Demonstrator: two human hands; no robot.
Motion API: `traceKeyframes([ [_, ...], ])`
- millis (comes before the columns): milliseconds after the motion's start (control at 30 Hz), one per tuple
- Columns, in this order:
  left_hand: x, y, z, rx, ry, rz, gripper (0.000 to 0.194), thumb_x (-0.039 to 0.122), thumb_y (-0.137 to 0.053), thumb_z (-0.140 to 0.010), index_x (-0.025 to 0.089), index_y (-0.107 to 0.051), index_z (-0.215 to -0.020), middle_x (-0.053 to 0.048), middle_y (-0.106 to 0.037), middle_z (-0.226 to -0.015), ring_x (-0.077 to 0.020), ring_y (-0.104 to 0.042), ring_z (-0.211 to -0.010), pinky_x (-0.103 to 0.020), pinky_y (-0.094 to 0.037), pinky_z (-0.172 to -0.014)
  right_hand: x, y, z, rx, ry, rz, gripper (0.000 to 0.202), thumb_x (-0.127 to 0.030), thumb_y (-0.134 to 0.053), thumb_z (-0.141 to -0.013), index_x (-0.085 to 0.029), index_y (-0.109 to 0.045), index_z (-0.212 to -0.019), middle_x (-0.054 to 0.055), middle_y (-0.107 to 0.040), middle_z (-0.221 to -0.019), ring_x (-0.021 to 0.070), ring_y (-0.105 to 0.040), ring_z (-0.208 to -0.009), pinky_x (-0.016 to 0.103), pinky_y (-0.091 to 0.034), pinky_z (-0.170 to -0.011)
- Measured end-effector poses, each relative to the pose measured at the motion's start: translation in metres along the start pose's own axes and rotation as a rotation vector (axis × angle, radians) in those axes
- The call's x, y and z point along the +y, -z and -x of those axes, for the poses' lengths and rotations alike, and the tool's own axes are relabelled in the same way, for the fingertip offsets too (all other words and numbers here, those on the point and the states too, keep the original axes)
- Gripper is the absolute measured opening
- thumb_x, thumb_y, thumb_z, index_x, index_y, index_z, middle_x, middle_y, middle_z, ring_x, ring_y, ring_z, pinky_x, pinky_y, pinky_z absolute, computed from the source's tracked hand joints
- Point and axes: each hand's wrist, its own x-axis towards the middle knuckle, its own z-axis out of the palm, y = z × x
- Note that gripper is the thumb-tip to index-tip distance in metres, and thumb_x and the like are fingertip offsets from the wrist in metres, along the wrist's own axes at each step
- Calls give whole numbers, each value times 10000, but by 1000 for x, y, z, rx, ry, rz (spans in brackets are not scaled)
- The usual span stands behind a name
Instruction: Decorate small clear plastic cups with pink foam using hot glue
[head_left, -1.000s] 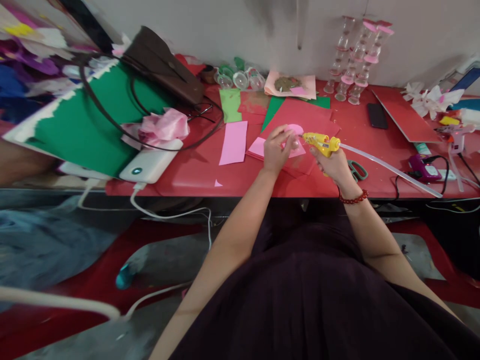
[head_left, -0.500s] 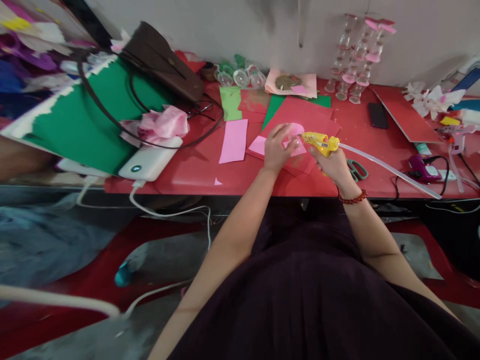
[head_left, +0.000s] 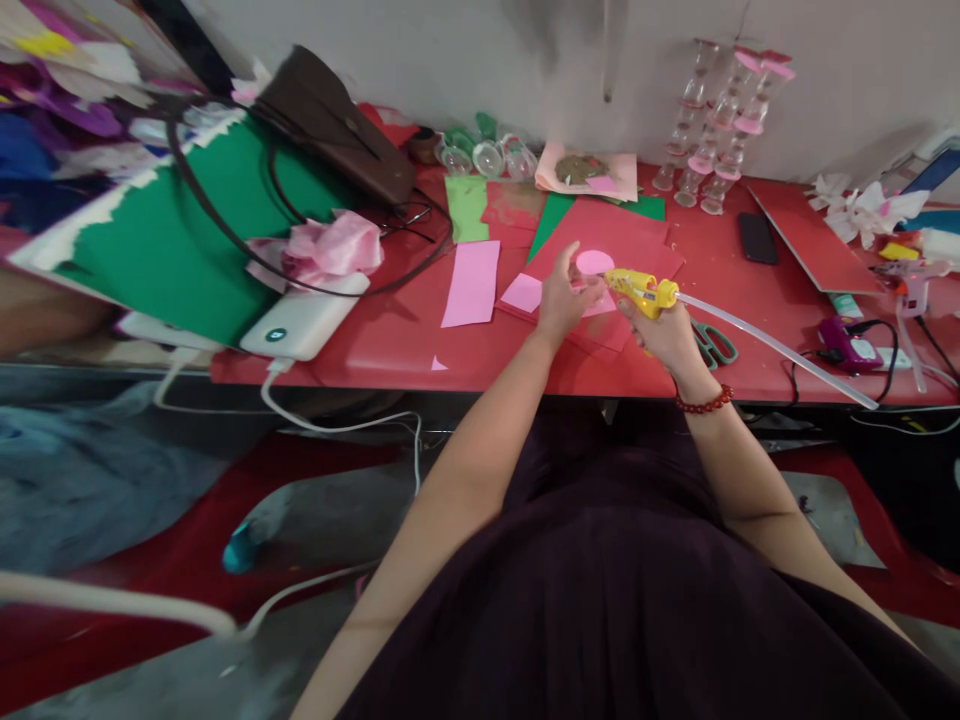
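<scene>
Across the red tabletop [head_left: 375, 345]: work surface; clock directions are taken from between the hands, with 12 o'clock toward the wall.
Green board with torn white edge [head_left: 180, 235]: 9 o'clock, tilted, its far edge partly behind a dark strap.
Red paper sheets [head_left: 626, 235]: 12 o'clock, overlapping beneath the work; the lowest layers are hidden.
Clear plastic towers with pink discs [head_left: 731, 125]: 1 o'clock, upright; stacked and apparently finished.
Right hand [head_left: 670, 338]: fingers wrapped around the grip of a yellow plastic glue gun [head_left: 643, 291]; the trigger finger is hard to make out.
Left hand [head_left: 561, 300]: index finger raised, the other fingertips close to the nozzle; whether they pinch a small clear part cannot be told.
Pink paper oblong [head_left: 472, 285]: 9 o'clock, flat, with no round cut from it.
Clear and green plastic cups [head_left: 487, 158]: 11 o'clock, by the wall; loose, apparently left unstacked.
Green-handled scissors [head_left: 715, 345]: 4 o'clock, partly behind the right hand.
Round pink paper disc [head_left: 595, 262]: 11 o'clock, just beyond the left fingers; cutting done, joining seemingly under way or unfinished. Held or resting, cannot be told.
Nozzle tip: between the hands, too small to show any glue.
</scene>
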Motion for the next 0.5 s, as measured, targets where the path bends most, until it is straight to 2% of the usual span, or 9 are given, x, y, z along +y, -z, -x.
traceKeyframes([
  [233,9,0,0,28,-13,-13,790,487,-838,-873,292,-497,-1559,-116,-748,-1166,-286,-759,-1149,-499,-641,-1025,-5,-6,4,43,33,15,305,-486,-786,-859,-208,-737,-975,6,-642,-666,159,-614,-658,244,-467,-532],
  [500,2,-1,-2,59,-25,-45,757,401,-845,-869,278,-524,-1543,-121,-759,-1177,-285,-747,-1169,-484,-633,-1039,-9,-12,9,43,62,65,207,-413,-756,-880,-215,-726,-936,22,-663,-732,196,-665,-767,280,-509,-618],
])
